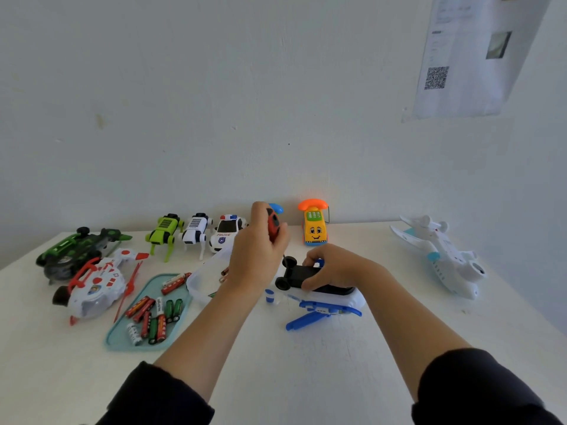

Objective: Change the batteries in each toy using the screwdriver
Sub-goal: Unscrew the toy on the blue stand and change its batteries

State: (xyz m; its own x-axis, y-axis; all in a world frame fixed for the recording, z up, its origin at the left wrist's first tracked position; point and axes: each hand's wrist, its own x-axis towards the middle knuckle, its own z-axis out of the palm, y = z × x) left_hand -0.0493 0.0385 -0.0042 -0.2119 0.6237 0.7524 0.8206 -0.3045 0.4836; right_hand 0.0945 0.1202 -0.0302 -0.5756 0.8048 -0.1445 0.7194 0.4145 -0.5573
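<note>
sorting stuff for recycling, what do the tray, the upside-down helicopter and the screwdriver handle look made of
Tray: likely matte plastic, going by its even pale teal colour and soft rounded rim.
Helicopter: glossy moulded plastic, white and blue with a black underside and highlights on the shell.
Screwdriver handle: red and black, probably plastic or rubber; mostly hidden in the left hand.

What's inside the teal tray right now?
The teal tray holds a loose pile of batteries, red, green and one white, lying flat. The clear box covers its far right corner, so anything there is hidden.
</note>
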